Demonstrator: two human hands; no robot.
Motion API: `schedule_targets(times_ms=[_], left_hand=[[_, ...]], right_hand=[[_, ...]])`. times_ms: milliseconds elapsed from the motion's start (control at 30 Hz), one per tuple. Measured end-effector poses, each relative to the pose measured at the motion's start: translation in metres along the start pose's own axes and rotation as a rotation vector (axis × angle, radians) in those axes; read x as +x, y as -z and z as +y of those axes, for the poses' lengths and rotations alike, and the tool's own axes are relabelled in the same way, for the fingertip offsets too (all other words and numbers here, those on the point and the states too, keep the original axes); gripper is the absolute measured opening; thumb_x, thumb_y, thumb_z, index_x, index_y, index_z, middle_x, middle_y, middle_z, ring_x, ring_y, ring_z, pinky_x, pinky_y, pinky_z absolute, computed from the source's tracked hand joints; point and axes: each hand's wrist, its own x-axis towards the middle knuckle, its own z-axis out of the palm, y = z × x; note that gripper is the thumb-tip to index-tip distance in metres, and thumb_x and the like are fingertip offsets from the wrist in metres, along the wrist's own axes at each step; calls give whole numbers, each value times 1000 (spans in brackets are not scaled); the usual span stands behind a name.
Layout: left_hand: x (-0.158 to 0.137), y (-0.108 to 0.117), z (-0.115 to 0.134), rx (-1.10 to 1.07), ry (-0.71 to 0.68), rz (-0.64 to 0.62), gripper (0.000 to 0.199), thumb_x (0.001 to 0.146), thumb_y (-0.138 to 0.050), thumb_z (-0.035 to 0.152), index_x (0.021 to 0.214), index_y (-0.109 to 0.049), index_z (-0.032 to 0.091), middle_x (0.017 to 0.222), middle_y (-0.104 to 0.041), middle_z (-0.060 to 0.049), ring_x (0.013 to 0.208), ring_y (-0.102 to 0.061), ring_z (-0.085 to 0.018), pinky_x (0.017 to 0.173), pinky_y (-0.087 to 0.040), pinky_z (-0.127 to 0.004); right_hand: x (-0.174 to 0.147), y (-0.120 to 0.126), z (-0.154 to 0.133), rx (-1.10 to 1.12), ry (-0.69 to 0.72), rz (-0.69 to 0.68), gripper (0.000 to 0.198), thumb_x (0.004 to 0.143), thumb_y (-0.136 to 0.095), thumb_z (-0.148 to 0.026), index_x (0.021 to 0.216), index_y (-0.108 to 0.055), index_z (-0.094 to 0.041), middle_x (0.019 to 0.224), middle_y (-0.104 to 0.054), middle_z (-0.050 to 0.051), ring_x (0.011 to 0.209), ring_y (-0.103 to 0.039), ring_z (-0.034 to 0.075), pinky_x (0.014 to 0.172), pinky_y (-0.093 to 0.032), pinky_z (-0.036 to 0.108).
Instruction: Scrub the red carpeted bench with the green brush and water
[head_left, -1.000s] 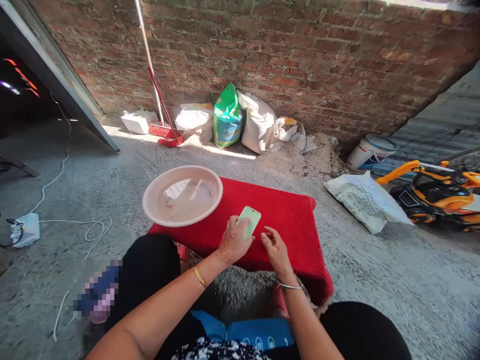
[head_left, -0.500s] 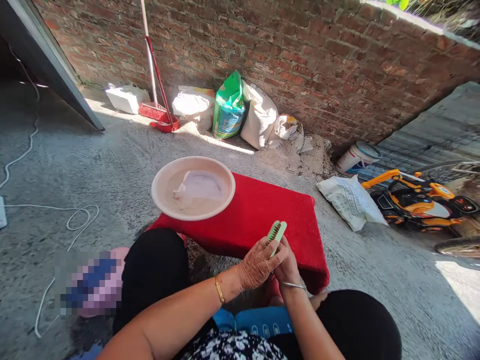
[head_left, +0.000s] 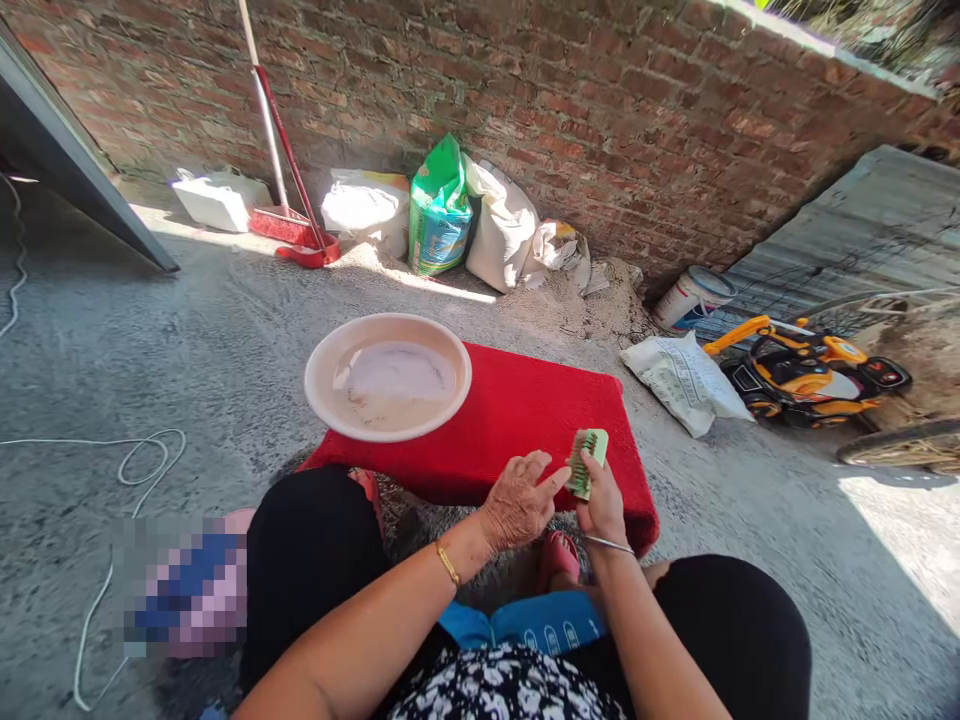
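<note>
A light green scrub brush (head_left: 598, 447) is gripped in my right hand (head_left: 602, 500), its dark bristles turned toward the left. My left hand (head_left: 519, 505) is just beside it, fingers spread, with a fingertip at or very near the bristles; I cannot tell if they touch. Both hands are over the near edge of a low bench covered in red cloth (head_left: 540, 400). On the bench's left end rests a pale pink basin (head_left: 319, 390) of cloudy water, with some dark bits visible in it.
Against the brick wall stand a broom and red dustpan (head_left: 307, 250), a green bag (head_left: 441, 210) and white sacks (head_left: 501, 225). A paint bucket (head_left: 691, 298), a white bag (head_left: 682, 385) and a toy excavator (head_left: 802, 370) are at right. A white cable (head_left: 142, 470) trails on the left floor.
My left hand has come off the brush and opened. The right hand has moved slightly right with the brush, turning its bristles into view. The whole view has shifted a little.
</note>
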Motion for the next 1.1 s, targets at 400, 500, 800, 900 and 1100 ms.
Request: schedule_targets(times_ms=[400,500,800,900,1100], left_hand=[[9,13,-74,382,500,-233,52,96,-41,47,143,-49,28,157,-35,-14,146,-26,-33,116,-14,-62],[10,13,-72,397,497,-238,53,96,-41,47,144,-48,27,156,-35,-15,146,-26,-34,116,-14,-62],[13,15,-72,416,514,-252,53,94,-43,47,143,-49,28,156,-36,-14,145,-28,-34,116,-14,-62],[13,15,-71,424,515,-251,53,94,-43,48,143,-49,28,156,-36,-14,145,-28,-34,116,-14,-62],[14,16,-71,465,524,-274,53,94,-42,49,144,-48,30,156,-37,-13,145,-28,-33,116,-15,-60]], right_hand=[[-2,-70,16,-1551,529,-78,52,92,-47,-57,138,-55,-35,110,-57,12,97,-54,24,84,-40,36],[-3,-72,16,-1644,524,-57,51,94,-44,-58,139,-54,-37,110,-56,12,97,-53,24,84,-38,35],[16,-34,1,-1716,441,38,50,95,-40,-59,137,-55,-37,106,-57,11,96,-55,24,83,-38,35],[25,-15,-5,-1729,390,96,50,94,-40,-59,137,-55,-37,106,-58,11,97,-56,25,82,-39,34],[44,32,-11,-1737,345,202,51,94,-41,-58,137,-56,-35,105,-58,13,95,-57,26,82,-42,37]])
